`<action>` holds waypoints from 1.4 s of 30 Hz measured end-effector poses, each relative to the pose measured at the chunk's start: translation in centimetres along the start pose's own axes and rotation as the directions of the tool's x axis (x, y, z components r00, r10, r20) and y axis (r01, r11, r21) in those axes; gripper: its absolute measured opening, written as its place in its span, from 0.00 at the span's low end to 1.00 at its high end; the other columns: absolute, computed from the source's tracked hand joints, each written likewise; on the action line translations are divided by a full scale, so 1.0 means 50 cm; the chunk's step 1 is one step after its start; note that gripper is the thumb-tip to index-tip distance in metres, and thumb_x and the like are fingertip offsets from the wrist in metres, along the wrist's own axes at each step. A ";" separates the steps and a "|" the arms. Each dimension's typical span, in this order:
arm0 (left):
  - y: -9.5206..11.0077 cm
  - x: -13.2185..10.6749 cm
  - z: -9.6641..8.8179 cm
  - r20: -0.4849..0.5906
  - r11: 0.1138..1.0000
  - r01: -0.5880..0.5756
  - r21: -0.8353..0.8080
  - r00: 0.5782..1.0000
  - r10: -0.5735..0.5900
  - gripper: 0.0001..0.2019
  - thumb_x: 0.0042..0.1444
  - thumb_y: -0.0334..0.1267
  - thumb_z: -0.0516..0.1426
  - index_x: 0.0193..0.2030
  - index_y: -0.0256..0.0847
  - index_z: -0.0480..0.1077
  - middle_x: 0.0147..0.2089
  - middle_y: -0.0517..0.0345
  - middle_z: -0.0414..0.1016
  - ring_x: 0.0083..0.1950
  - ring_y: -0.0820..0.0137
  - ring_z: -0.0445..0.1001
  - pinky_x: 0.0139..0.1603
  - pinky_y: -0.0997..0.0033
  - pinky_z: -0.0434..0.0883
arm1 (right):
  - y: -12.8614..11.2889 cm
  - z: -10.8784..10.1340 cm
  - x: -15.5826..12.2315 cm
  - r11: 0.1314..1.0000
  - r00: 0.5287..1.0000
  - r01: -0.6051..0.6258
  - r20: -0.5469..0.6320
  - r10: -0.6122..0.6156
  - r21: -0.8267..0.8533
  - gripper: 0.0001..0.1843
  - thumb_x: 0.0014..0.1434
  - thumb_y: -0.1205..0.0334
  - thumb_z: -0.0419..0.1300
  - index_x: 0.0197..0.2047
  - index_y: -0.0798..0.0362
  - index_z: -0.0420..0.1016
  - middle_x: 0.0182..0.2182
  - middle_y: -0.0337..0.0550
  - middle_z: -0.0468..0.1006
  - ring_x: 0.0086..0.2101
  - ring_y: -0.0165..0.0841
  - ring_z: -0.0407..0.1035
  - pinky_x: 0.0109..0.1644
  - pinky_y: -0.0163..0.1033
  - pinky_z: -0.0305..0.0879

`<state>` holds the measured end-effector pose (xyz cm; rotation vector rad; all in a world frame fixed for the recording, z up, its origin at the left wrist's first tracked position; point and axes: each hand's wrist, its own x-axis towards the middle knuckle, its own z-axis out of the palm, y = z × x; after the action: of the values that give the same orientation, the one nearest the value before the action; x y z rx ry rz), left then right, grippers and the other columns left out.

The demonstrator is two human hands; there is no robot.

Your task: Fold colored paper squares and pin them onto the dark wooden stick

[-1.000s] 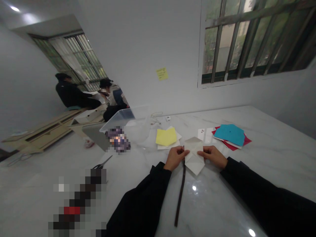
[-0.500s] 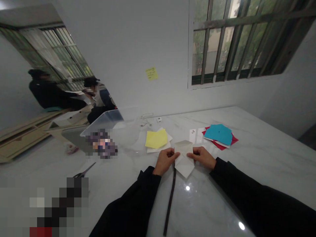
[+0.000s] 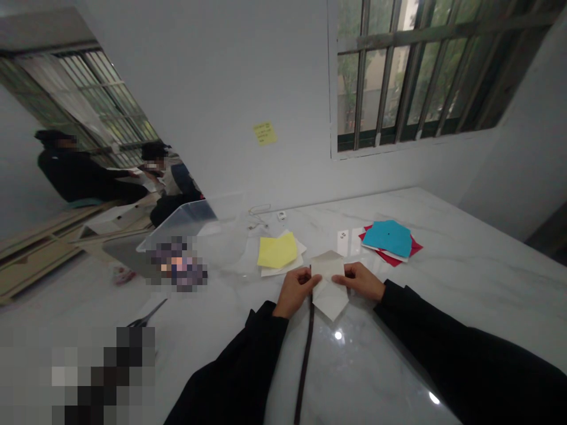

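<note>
A folded white paper square (image 3: 328,289) sits on the white marble table (image 3: 465,307), held between both hands; the left hand (image 3: 296,291) pinches its left edge, fingers closed, just beside a narrow dark strap (image 3: 305,360); the right hand (image 3: 358,281) pinches its right edge; beyond lie yellow paper sheets (image 3: 277,250), a teal sheet on red paper (image 3: 388,238) and a clear plastic bin (image 3: 186,218); a yellow sticky note (image 3: 264,133) clings to the white wall (image 3: 212,77), near a barred window (image 3: 398,77); a seated person (image 3: 170,183) and another in black (image 3: 71,174) sit far left.
</note>
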<state>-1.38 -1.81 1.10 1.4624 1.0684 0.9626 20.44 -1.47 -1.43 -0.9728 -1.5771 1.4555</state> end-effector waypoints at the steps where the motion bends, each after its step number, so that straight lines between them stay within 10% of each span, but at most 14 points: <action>1: 0.001 -0.001 0.001 0.008 1.000 0.006 -0.003 1.000 -0.006 0.15 0.50 0.47 0.64 0.27 0.35 0.70 0.25 0.61 0.70 0.26 0.75 0.67 0.27 0.76 0.62 | 0.001 -0.001 0.001 1.000 1.000 -0.002 0.013 0.002 -0.006 0.24 0.53 0.45 0.65 0.40 0.60 0.80 0.37 0.49 0.83 0.36 0.40 0.76 0.40 0.41 0.70; 20: 0.018 -0.009 0.016 0.020 1.000 0.004 0.014 1.000 -0.004 0.17 0.49 0.49 0.64 0.26 0.36 0.70 0.24 0.61 0.70 0.25 0.75 0.66 0.26 0.76 0.61 | -0.002 0.000 -0.003 0.998 1.000 -0.022 0.001 0.022 -0.051 0.26 0.51 0.43 0.65 0.39 0.60 0.81 0.34 0.47 0.82 0.32 0.37 0.75 0.35 0.38 0.69; 29: 0.044 -0.019 -0.001 0.078 0.948 -0.241 0.209 0.970 0.229 0.27 0.57 0.39 0.57 0.64 0.47 0.62 0.54 0.51 0.70 0.35 0.75 0.72 0.38 0.72 0.73 | -0.008 -0.002 0.003 0.980 0.957 -0.085 -0.258 0.130 0.180 0.29 0.47 0.41 0.67 0.39 0.61 0.79 0.34 0.51 0.82 0.29 0.37 0.74 0.30 0.37 0.66; 34: 0.064 -0.038 0.023 0.187 0.891 -0.362 0.273 0.929 0.320 0.19 0.53 0.39 0.62 0.53 0.46 0.74 0.56 0.50 0.68 0.48 0.66 0.72 0.44 0.70 0.74 | -0.003 0.009 0.003 0.989 0.950 -0.046 -0.301 0.086 0.138 0.29 0.46 0.41 0.67 0.38 0.60 0.80 0.34 0.50 0.82 0.31 0.40 0.75 0.34 0.40 0.69; 42: 0.027 -0.034 0.057 -0.080 0.934 -0.237 0.267 0.960 0.267 0.10 0.54 0.44 0.61 0.36 0.40 0.74 0.41 0.53 0.73 0.45 0.64 0.73 0.41 0.70 0.71 | -0.007 0.026 -0.004 0.999 0.973 0.039 -0.228 -0.045 -0.034 0.26 0.51 0.41 0.64 0.40 0.57 0.82 0.37 0.47 0.83 0.36 0.42 0.76 0.41 0.42 0.70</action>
<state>1.02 -4.32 2.00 1.8077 1.1383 1.1332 19.34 -2.19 -1.15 -1.0771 -1.4456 1.2459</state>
